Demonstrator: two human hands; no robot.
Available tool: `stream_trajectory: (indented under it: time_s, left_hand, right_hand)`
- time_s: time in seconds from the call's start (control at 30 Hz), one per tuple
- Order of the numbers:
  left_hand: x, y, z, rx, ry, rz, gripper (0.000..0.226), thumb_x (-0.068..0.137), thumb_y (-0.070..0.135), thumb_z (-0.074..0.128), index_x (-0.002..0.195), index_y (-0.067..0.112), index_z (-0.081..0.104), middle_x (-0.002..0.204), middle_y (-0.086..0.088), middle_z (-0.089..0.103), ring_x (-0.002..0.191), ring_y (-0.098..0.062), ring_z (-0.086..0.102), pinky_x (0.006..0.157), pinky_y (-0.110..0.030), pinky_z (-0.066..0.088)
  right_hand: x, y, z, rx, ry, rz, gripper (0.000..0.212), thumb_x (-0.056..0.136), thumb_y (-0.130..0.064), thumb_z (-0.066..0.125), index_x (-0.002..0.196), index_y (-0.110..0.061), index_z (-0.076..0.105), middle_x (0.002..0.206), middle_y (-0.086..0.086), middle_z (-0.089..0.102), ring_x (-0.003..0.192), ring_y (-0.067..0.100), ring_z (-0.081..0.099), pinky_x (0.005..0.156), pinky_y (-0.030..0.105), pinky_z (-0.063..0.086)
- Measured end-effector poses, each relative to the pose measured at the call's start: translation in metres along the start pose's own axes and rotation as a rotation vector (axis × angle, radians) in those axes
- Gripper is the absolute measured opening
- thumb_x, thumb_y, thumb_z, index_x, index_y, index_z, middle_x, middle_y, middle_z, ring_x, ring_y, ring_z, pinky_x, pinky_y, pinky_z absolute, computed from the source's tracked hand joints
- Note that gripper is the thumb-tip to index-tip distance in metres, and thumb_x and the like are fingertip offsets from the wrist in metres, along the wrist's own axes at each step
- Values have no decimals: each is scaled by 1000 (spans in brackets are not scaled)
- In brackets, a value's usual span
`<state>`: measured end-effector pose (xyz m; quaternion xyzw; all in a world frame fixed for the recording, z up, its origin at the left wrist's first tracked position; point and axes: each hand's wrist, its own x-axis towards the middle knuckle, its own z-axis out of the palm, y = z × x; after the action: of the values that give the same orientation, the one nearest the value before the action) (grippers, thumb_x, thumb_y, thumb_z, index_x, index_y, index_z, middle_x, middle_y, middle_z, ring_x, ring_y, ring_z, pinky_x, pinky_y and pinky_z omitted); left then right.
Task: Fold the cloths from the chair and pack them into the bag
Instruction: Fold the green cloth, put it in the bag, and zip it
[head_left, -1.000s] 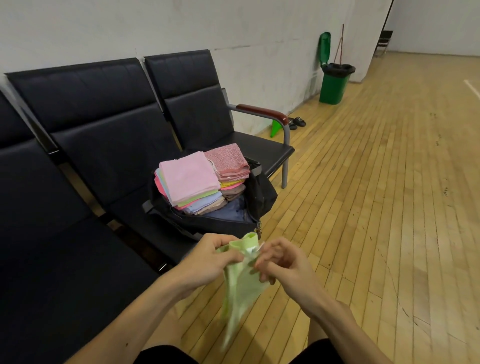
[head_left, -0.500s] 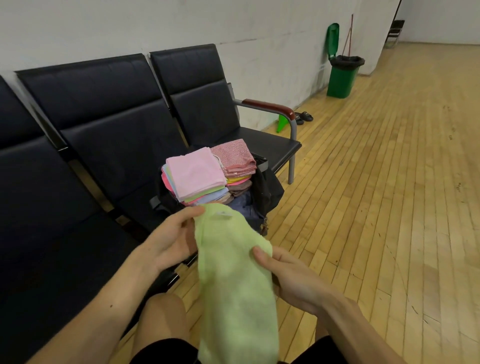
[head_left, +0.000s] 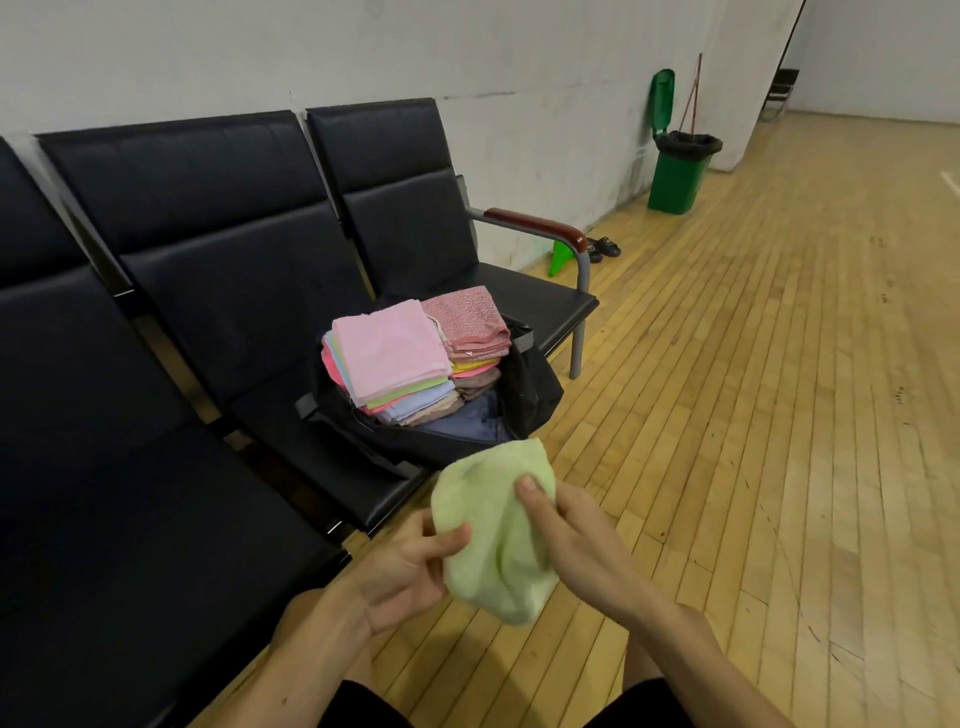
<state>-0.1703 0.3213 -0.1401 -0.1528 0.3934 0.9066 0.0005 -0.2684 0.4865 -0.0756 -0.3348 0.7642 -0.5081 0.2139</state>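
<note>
While you sit beside the row of black chairs (head_left: 218, 291), you have the light green cloth (head_left: 488, 504) up in front of your knees, over the wooden floor (head_left: 779, 415), with both hands on it. Your left hand (head_left: 410, 577) pinches the cloth's left edge, with the thumb on the front and the fingers curled behind. Your right hand (head_left: 576, 540) clasps the right side, thumb pressed flat on the upper part of the fabric. Each grip is closed on the cloth, neither one wide. The cloth is bunched and rounded at the top, and its lower end hangs between your wrists. It is outside the bag (head_left: 535, 384), on your side of it. The bag is black and open, and it sits at the front of the middle chair's seat. Two stacks of folded cloths rise out of it, side by side and touching: the left stack (head_left: 389, 348) has a pale pink cloth on top, the right stack (head_left: 467, 317) a speckled pink one. A blue-grey cloth (head_left: 467, 421) lies lower inside, in front of them. Further off, the end chair has a brown armrest (head_left: 535, 226), a green bin (head_left: 675, 176) stands by the wall with its lid up, and dark slippers (head_left: 602, 247) lie on the floor between the two
</note>
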Motion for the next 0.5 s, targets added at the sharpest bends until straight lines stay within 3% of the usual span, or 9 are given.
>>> stream_trajectory:
  time_s: [0.1,0.17,0.27,0.33,0.4,0.5]
  left_hand:
    - [-3,4,3,42,-74,-26,95,44,20,102,126,-4,61,118,-23,67,105,-33,68,83,-41,58]
    - [-5,2,4,35,-192,-23,87,54,27,98,129,2,62,122,-17,68,112,-30,66,91,-40,55]
    - [-6,-5,9,128,-313,-58,80,76,35,85,140,8,46,134,-11,63,124,-30,59,102,-44,48]
    - [-7,-5,18,137,-196,-91,76,74,27,87,138,8,50,133,-16,62,121,-34,61,97,-48,51]
    - [-3,-7,20,133,-29,-65,68,76,17,83,135,5,53,129,-20,65,114,-34,65,90,-46,56]
    - [4,-10,8,232,174,-86,67,76,23,84,131,3,52,123,-21,67,107,-34,69,84,-45,59]
  right_hand:
    - [-1,-15,-9,342,-31,185,46,101,-47,43,92,-12,73,93,23,71,83,38,65,81,59,50]
    - [-1,-21,-13,424,-7,254,44,100,-45,48,77,-18,75,87,19,73,80,33,66,88,63,47]
    - [5,-18,-19,454,7,311,34,98,-48,49,88,-22,69,74,-4,76,73,15,73,85,44,56]
    - [8,-9,-22,530,4,356,41,96,-53,48,97,-18,69,81,-2,77,79,16,75,83,39,58]
    - [4,8,-19,654,-51,412,51,92,-57,48,109,-15,71,102,6,77,95,22,74,87,40,55]
    - [-12,44,-3,768,-166,559,50,87,-39,65,127,-8,63,121,14,70,112,30,67,92,44,54]
